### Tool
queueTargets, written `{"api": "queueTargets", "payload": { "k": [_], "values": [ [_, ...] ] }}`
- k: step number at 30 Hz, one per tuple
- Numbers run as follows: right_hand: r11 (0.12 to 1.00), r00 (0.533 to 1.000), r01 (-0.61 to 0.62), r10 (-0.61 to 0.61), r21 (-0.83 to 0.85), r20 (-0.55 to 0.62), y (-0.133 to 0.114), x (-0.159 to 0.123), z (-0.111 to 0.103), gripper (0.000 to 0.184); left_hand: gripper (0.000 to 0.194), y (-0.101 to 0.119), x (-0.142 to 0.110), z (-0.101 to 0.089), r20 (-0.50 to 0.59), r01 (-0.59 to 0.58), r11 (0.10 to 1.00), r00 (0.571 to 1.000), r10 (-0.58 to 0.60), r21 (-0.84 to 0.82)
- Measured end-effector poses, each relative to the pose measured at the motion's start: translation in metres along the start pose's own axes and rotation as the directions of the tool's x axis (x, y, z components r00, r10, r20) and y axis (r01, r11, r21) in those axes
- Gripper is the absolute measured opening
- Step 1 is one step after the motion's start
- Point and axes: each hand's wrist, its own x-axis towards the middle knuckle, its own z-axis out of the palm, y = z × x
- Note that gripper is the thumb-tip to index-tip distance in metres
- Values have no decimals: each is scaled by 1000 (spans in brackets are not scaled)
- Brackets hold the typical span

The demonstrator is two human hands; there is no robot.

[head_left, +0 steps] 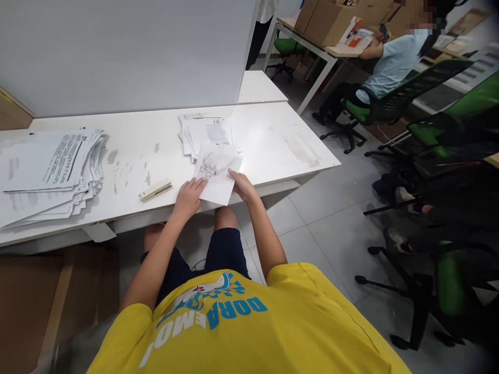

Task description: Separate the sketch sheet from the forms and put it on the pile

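A white sheet of paper (pixel 219 174) with dark scribble-like marks lies tilted between my hands, its lower corner past the table's front edge. At its left edge, my left hand (pixel 189 197) has its fingers on top of the sheet, the thumb hidden. My right hand (pixel 242 185) pinches the right edge, thumb on top and fingers beneath. Just behind the sheet is a small stack of printed papers (pixel 208 130), partly covered by it. A cream stapler (pixel 156 190) rests on the table to the left of my left hand.
A thick, uneven pile of printed papers (pixel 47 166) covers the left of the white table (pixel 268 140). Behind stands a grey-white partition (pixel 132 52). Cardboard (pixel 31 311) is below left. At right, a person (pixel 401 62) sits by another table with boxes (pixel 325 23); green chairs (pixel 421 88) stand nearby.
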Motion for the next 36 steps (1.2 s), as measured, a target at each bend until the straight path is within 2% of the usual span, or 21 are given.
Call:
{"api": "queueTargets", "payload": {
  "k": [2, 4, 5, 7, 9, 11, 12, 13, 14, 17, 18, 19, 21, 23, 24, 26, 28, 31, 34, 36],
  "values": [
    [997, 998, 55, -55, 56, 11, 2, -3, -3, 38, 70, -8, -6, 1, 22, -41, 998, 999, 42, -45],
    [986, 994, 113, -114, 124, -1, 2, -3, -6, 47, 67, -11, -12, 3, -19, -56, 992, 998, 54, -115],
    [977, 989, 145, -143, 153, -23, 1, -3, -7, 51, 65, -10, -15, 4, -72, -34, 985, 997, 22, -171],
    [950, 971, 235, -221, 203, -90, -1, -3, -5, 54, 65, -7, -18, 9, -211, 55, 930, 968, -139, -363],
    [915, 941, 331, -302, 233, -151, -1, -3, 3, 53, 69, -1, -17, 13, -246, 80, 763, 921, -303, -642],
    [895, 919, 382, -343, 231, -194, 1, -5, 15, 51, 66, 4, -12, 14, -186, 27, 519, 917, -353, -854],
    [896, 915, 388, -347, 215, -208, 4, -7, 23, 50, 65, 5, -8, 13, -169, -5, 420, 920, -355, -907],
    [902, 913, 387, -345, 191, -218, 6, -8, 30, 50, 66, 6, -5, 10, -176, -35, 360, 914, -366, -932],
    [911, 913, 380, -342, 162, -223, 9, -10, 37, 50, 68, 6, -1, 6, -207, -67, 340, 894, -397, -938],
    [927, 915, 365, -339, 90, -218, 16, -16, 53, 53, 77, 4, 4, -8, -358, -162, 407, 806, -472, -899],
    [925, 912, 371, -347, 79, -221, 17, -19, 57, 54, 82, 3, 3, -12, -391, -186, 426, 794, -466, -885],
    [921, 907, 382, -358, 73, -223, 19, -22, 59, 55, 88, 4, 1, -16, -405, -201, 435, 796, -449, -878],
    [909, 895, 410, -385, 73, -224, 22, -28, 62, 58, 94, 7, -6, -20, -381, -179, 451, 828, -411, -875],
    [903, 894, 421, -399, 79, -204, 26, -36, 61, 60, 87, 11, -13, -23, -323, -84, 495, 848, -421, -865],
    [904, 898, 418, -398, 86, -188, 28, -39, 58, 62, 79, 13, -15, -24, -302, -30, 523, 844, -444, -852],
    [906, 901, 414, -394, 90, -181, 31, -42, 48, 67, 58, 15, -17, -26, -294, 49, 568, 816, -497, -821],
    [898, 880, 437, -416, 51, -227, 30, -39, 30, 78, 43, 13, -14, -25, -325, 73, 609, 792, -517, -790],
    [870, 829, 482, -491, -104, -269, 20, -28, -3, 97, 34, 4, -7, -19, -421, 26, 711, 790, -446, -703],
    [823, 813, 489, -550, -288, -192, 7, -17, -29, 102, 31, -5, -3, -5, -505, -62, 790, 798, -327, -610],
    [780, 810, 496, -574, -381, -122, -1, -12, -39, 99, 30, -8, -2, 3, -536, -90, 802, 787, -306, -590]
  ]
}}
